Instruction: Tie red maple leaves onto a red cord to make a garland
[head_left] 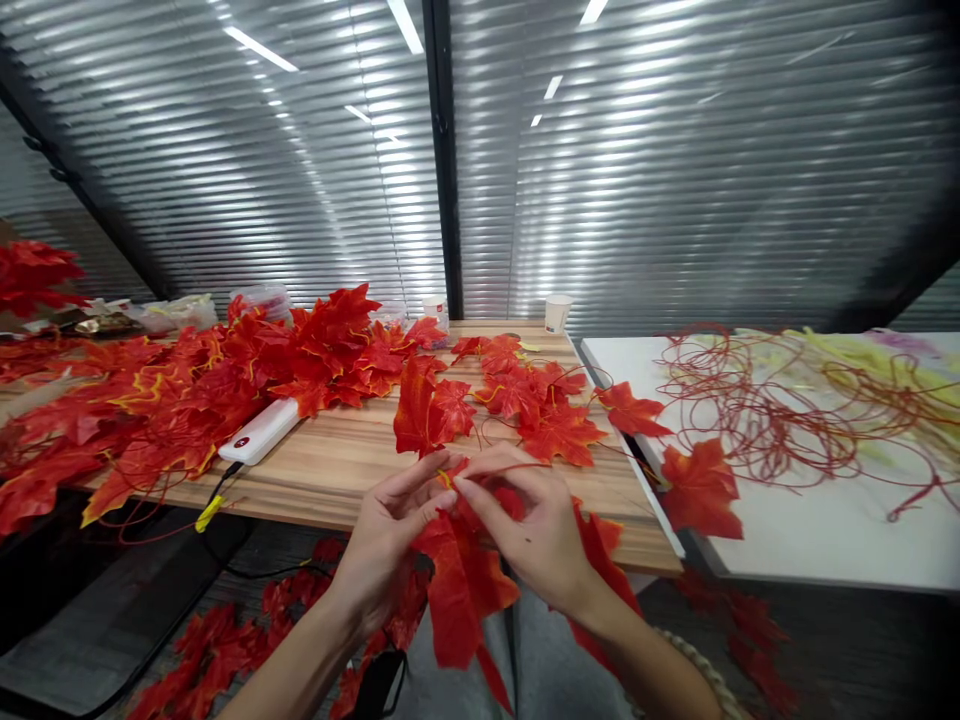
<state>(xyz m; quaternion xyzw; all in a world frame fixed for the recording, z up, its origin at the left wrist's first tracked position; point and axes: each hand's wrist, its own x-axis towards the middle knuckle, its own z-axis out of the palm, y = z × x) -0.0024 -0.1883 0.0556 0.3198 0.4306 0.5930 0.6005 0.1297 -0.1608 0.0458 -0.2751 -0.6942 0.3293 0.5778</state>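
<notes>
Both hands meet over the front edge of the wooden table, fingertips almost touching. My left hand (391, 530) is closed, thumb and index finger pinching the yellow-orange base of a red maple leaf (459, 585) that hangs below. From the right, my right hand (529, 520) is closed too, its thumb and fingers pressed together at the same spot, with red leaf material between and behind them. Just beyond the fingertips an upright red leaf (416, 408) stands over the table. More red leaves (600, 555) hang beneath my right wrist.
A heap of red leaves (180, 375) spreads over the left of the wooden table (337, 470), beside a white power bank (260, 431) with a cable. Tangled red cord (780, 410) lies on the white table (840, 535) at right. A paper cup (557, 313) stands behind.
</notes>
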